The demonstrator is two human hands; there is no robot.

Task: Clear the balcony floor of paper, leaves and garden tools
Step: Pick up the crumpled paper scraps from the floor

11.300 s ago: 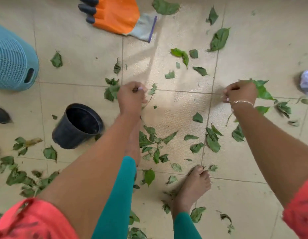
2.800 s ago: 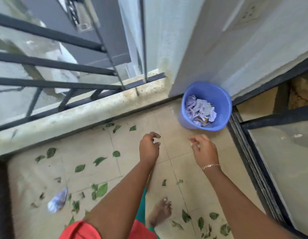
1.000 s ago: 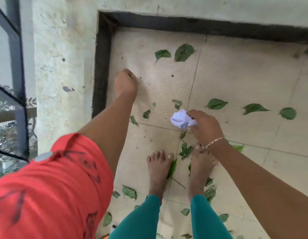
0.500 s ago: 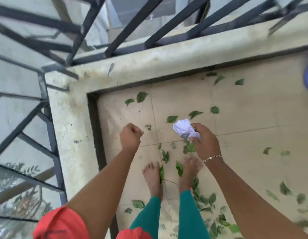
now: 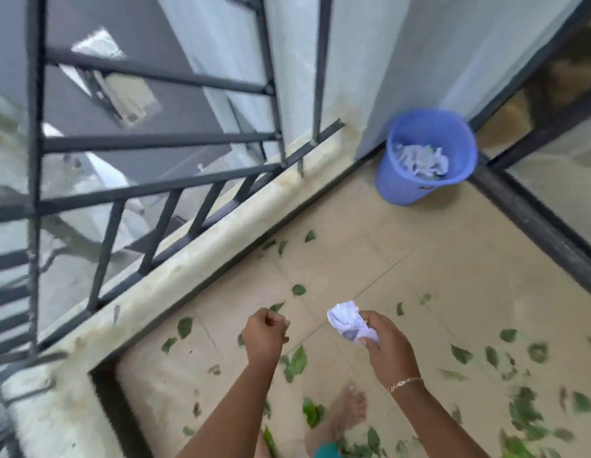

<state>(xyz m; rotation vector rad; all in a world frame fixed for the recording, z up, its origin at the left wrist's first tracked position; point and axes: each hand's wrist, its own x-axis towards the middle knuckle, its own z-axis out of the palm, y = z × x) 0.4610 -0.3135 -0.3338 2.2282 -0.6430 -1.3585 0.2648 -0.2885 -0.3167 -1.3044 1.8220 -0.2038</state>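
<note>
My right hand (image 5: 385,347) grips a crumpled white paper ball (image 5: 348,320) above the tiled floor. To its left, my left hand (image 5: 264,335) is curled into a loose fist with nothing visible in it. A blue bucket (image 5: 403,186) stands in the far corner by the wall, holding several crumpled papers (image 5: 419,160). Green leaves (image 5: 297,360) lie scattered over the beige floor (image 5: 403,276), thickest at the lower right.
A concrete kerb (image 5: 201,256) topped by a dark metal railing (image 5: 155,193) runs along the left. A dark sliding-door track (image 5: 538,226) borders the floor on the right. My bare foot (image 5: 348,408) stands among the leaves.
The view has swung up and right from the floor corner, bringing the blue bucket into sight. My right hand still holds the paper ball it lifted from the floor a second ago.
</note>
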